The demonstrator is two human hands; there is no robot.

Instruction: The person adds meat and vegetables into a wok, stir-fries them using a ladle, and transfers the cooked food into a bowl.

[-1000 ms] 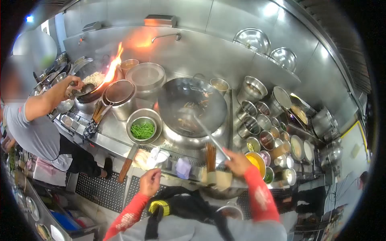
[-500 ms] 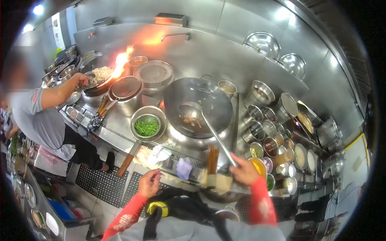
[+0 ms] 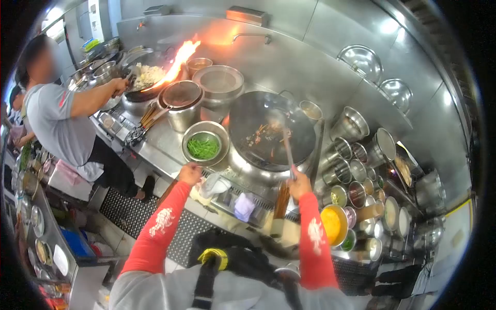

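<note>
My right hand [image 3: 299,184] is closed round the handle of a long metal ladle [image 3: 288,147]. Its blurred bowl is over the far part of a large dark wok [image 3: 248,111]. Small browned bits of food [image 3: 264,135] are scattered in the wok. To the left, a steel bowl [image 3: 225,150] holds a strainer of cut green beans [image 3: 203,148]. My left hand [image 3: 190,174], fingers curled, is just in front of that bowl, over the strainer's wooden handle; whether it grips the handle is hidden. My left forearm covers most of the handle.
A co-worker [image 3: 64,116] tosses food in a flaming wok [image 3: 150,77] at the left. Steel pots with strainers [image 3: 182,94] stand between the woks. Several metal ingredient containers [image 3: 356,194] crowd the right side. A lilac cloth [image 3: 244,206] and a bamboo brush [image 3: 280,209] lie along the front edge.
My left hand has moved forward to the green bean bowl. The ladle has shifted to the wok's far side, and the food bits are more spread out. The view has shifted.
</note>
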